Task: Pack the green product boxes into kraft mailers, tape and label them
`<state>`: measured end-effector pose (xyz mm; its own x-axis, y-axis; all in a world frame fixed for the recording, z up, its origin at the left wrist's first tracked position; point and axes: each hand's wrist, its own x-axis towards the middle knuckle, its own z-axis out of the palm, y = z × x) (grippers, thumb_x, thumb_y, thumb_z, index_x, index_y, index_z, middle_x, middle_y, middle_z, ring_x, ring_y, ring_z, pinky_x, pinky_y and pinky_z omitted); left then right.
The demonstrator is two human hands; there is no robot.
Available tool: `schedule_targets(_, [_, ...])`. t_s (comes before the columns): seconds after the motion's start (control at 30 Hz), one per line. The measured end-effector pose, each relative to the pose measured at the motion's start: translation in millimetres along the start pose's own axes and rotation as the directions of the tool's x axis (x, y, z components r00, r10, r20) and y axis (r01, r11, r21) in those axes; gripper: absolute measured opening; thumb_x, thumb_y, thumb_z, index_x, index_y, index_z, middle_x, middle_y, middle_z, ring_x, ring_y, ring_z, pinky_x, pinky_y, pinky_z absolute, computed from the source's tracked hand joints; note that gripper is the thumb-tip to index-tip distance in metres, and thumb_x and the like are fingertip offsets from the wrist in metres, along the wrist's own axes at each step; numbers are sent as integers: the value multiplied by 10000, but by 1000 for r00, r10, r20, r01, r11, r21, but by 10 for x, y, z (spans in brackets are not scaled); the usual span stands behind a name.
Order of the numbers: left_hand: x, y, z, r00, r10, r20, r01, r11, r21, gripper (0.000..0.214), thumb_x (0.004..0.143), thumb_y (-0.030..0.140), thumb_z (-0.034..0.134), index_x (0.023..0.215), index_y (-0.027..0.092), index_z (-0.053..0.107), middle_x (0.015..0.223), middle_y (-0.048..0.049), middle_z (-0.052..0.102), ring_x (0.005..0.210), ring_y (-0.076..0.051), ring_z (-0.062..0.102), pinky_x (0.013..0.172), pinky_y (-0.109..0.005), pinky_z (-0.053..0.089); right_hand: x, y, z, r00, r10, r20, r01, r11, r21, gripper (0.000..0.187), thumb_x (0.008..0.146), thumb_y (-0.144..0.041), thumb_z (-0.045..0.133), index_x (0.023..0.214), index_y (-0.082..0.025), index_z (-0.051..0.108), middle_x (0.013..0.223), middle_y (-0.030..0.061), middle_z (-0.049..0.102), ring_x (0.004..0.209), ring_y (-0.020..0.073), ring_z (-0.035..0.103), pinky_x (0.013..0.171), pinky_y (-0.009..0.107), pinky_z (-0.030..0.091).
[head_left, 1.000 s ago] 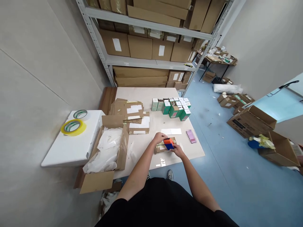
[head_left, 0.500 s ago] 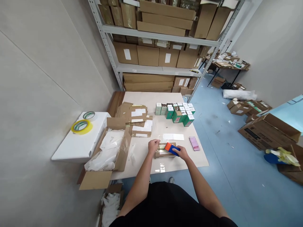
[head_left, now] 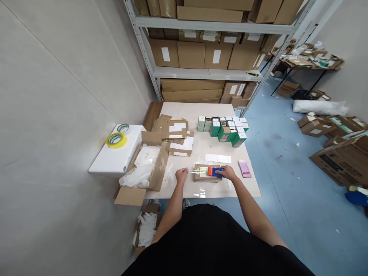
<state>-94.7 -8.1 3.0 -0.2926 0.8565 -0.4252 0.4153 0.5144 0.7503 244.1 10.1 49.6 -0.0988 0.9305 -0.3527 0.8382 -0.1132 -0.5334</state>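
A small cardboard box lies on the table in front of me. My right hand is wrapped round a blue and orange tape dispenser, which is above the box's top. To the left of the box, my left hand is closed in a pinch on the end of a clear strip of packing tape. That strip stretches from the fingers across the box towards the dispenser. White labels lie just behind the box.
Green and white boxes stand at the table's back right. Flattened cardboard is piled at the left. Beside it, an open carton holds white bags. Tape rolls lie on a white surface. Shelving rises behind.
The dispenser has turned from slanted to nearly level over the box. My left hand is now farther from it, with tape stretched between. The view has shifted.
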Motion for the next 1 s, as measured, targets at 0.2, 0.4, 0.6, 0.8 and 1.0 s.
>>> schedule_targets(0.2, [11, -148, 209, 999, -40, 0, 40, 999, -26, 461, 930, 465, 474, 1022, 144, 792, 1001, -128, 804, 937, -225, 762, 811, -291, 567, 46, 39, 23, 1000, 10, 24, -9, 1000, -19, 536, 783, -733, 694, 841, -208, 787, 832, 83, 765, 763, 237, 673, 623, 283, 398])
schedule_targets(0.4, [101, -182, 382, 996, -77, 38, 79, 996, -46, 498, 932, 499, 477, 1055, 127, 784, 1027, -151, 794, 936, -244, 758, 793, -299, 567, 55, -23, 35, 1000, 4, 23, -3, 1000, -26, 523, 784, -719, 695, 880, -215, 799, 841, 73, 769, 767, 235, 678, 622, 282, 404])
schedule_targets(0.6, [9, -118, 630, 985, -146, 94, 142, 989, 42, 452, 951, 479, 487, 1143, 182, 769, 1175, -151, 771, 1071, -283, 738, 835, -311, 537, 84, -57, 41, 999, 16, 27, -15, 999, -42, 496, 770, -709, 708, 776, -218, 775, 750, 56, 750, 715, 225, 672, 593, 277, 380])
schedule_targets(0.8, [-1, -135, 452, 981, -144, 130, 122, 980, 160, 762, 860, 470, 626, 1523, 125, 476, 1402, -229, 642, 1282, -367, 631, 1024, -440, 496, 142, -118, 43, 999, 39, -5, -40, 992, -116, 450, 775, -662, 732, 757, -215, 776, 749, 79, 762, 718, 236, 689, 585, 281, 380])
schedule_targets(1.0, [176, 158, 262, 830, 330, 449, -420, 901, 113, 984, 692, 421, 817, 1583, 278, 424, 1671, -86, 370, 1468, -318, 453, 1187, -363, 382, 217, -260, 6, 997, 78, 24, -71, 978, -194, 385, 812, -581, 711, 778, -204, 778, 850, 116, 786, 798, 257, 722, 616, 285, 416])
